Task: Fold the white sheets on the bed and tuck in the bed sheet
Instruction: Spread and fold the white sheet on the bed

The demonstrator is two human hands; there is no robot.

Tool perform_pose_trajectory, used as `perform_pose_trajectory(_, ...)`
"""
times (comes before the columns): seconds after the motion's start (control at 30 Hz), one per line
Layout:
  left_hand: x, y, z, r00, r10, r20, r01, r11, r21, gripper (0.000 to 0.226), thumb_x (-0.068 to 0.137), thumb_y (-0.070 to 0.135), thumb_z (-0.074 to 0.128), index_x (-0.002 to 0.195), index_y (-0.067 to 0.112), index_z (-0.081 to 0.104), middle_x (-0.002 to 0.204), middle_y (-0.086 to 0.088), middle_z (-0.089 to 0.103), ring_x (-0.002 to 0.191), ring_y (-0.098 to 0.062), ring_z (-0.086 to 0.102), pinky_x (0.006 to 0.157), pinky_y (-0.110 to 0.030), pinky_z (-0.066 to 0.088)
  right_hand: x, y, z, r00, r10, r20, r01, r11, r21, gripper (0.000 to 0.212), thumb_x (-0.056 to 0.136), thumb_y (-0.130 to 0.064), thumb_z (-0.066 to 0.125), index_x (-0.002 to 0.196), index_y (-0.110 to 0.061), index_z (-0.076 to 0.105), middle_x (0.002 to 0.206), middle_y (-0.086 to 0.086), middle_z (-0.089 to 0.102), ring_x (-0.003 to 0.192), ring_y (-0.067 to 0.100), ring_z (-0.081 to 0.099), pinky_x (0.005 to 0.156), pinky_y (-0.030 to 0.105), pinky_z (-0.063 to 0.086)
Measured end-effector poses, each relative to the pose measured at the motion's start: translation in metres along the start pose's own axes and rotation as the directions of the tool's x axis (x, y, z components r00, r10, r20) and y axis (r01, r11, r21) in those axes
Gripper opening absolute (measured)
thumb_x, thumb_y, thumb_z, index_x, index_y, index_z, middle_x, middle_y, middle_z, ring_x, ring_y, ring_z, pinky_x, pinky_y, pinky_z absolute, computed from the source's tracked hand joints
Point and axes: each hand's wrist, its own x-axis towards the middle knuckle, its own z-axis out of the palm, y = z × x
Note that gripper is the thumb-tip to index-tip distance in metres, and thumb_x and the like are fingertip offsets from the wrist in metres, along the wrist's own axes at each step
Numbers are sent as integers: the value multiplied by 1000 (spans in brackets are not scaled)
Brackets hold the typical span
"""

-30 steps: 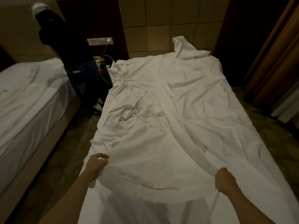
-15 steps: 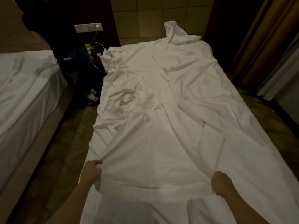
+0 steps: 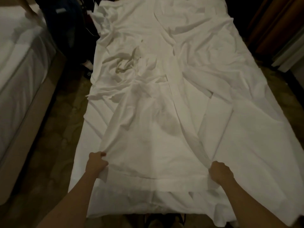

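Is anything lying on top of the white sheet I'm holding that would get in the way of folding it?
Nothing visible. Left hand and right hand grip the top sheet; only its own wrinkles lie on it.

A rumpled white cotton sheet [image 3: 148, 137] lies on the long white-covered bed [image 3: 255, 145], bunched just beyond the gripping fingers [image 3: 102, 154].
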Motion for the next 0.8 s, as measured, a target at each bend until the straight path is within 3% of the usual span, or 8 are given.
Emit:
perform_pose_trajectory(0.17, 3, 1, 9, 999, -42, 24, 36, 974, 225, 52, 85, 21, 66, 133, 13, 49, 138, -16, 35, 125, -35, 39, 107, -43, 29, 8, -10, 6, 998, -19, -65, 12, 995, -104, 27, 97, -22, 43, 122, -10, 45, 125, 7, 52, 115, 22, 55, 90, 31, 46)
perform_pose_trajectory(0.37, 8, 46, 9, 997, 54, 51, -57, 996, 63, 51, 83, 21, 69, 129, 6, 54, 137, -20, 43, 121, -38, 47, 104, -44, 40, 13, -44, -31, 982, -145, -121, 140, 989, -53, 31, 96, -26, 46, 122, -10, 42, 124, 8, 46, 113, 24, 52, 88, 33, 46)
perform_pose_trajectory(0.6, 18, 168, 22, 949, 314, 33, -314, 949, 12, 46, 90, 23, 63, 132, 10, 51, 139, -13, 46, 127, -24, 45, 103, -27, 31, 52, -93, -96, 933, -266, -241, 296, 951, 96, 32, 96, -26, 47, 122, -8, 44, 122, 10, 47, 110, 27, 52, 86, 35, 44)
perform_pose_trajectory(0.8, 45, 277, 67, 921, 386, 51, -384, 922, -45, 42, 93, 25, 58, 132, 11, 51, 135, -9, 52, 122, -23, 51, 101, -30, 38, 117, -125, -138, 870, -382, -310, 442, 884, 150, 29, 96, -22, 48, 121, -8, 47, 122, 11, 49, 106, 26, 55, 83, 34, 44)
